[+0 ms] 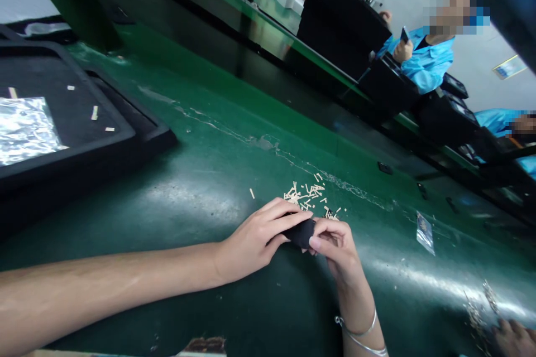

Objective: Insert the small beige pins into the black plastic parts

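Observation:
A small black block-like piece (pixel 302 233) is held between my two hands, just above the green tabletop. My left hand (pixel 266 230) wraps round its left side, fingers across the top and thumb below. At its right edge my right hand (pixel 335 242) pinches it between thumb and fingers; a silver bangle is on that wrist. What kind of part it is I cannot tell, as fingers cover much of it. Right behind my hands lies a loose pile of small pale strips (pixel 304 194), and one lone strip (pixel 252 193) sits to the left.
Black trays (pixel 154 136) with a silvery bag (pixel 27 128) and several strips stand at left. A clear small bag (pixel 425 232) lies at right. Another person's hand (pixel 515 337) is by small scattered pieces at lower right. Beyond the bench, people in blue work near black trays.

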Action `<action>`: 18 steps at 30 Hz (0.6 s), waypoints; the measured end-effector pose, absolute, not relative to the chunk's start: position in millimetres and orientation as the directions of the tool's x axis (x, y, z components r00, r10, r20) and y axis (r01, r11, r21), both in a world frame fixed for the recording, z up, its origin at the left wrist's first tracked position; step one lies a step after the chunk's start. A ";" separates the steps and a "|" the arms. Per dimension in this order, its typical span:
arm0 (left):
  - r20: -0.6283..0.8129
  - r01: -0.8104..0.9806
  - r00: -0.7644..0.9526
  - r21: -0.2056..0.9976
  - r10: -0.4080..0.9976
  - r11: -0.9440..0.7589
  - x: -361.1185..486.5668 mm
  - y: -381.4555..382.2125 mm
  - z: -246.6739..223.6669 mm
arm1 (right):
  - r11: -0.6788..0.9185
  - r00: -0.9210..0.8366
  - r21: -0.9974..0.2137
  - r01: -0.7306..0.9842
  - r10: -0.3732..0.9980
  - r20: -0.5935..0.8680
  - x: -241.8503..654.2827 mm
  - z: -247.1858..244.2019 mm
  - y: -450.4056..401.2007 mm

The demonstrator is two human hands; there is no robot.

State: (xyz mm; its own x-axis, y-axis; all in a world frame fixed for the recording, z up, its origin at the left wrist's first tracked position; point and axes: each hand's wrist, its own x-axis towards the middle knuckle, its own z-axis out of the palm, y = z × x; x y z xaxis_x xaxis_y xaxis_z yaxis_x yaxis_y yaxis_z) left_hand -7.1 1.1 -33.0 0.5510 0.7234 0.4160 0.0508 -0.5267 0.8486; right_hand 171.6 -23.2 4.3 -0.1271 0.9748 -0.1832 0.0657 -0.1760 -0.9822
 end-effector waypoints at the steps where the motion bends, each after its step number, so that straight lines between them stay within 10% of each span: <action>1: 0.421 0.048 0.549 0.847 0.722 -0.530 -7.1 1.0 -32.8 | -0.193 -0.138 -0.979 0.069 0.970 -0.201 172.2 3.9 -23.0; 10: 0.393 0.026 0.526 0.879 0.754 -0.476 -6.6 0.0 -29.1 | -0.083 -0.167 -0.996 0.045 0.982 -0.090 173.0 -0.4 -20.9; 18: 0.320 -0.002 0.497 0.930 0.807 -0.368 -6.6 2.7 -30.9 | 0.117 -0.068 -0.927 0.357 0.993 0.099 165.6 -0.1 -28.1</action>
State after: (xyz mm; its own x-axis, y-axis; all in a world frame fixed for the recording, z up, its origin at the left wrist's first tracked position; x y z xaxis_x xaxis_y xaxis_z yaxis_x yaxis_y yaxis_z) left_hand -6.6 2.7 -30.9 0.4969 0.8067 0.3200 -0.0017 -0.3678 0.9299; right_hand 165.6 -28.1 -0.1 -0.0682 0.9928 0.0988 0.3571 0.1168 -0.9268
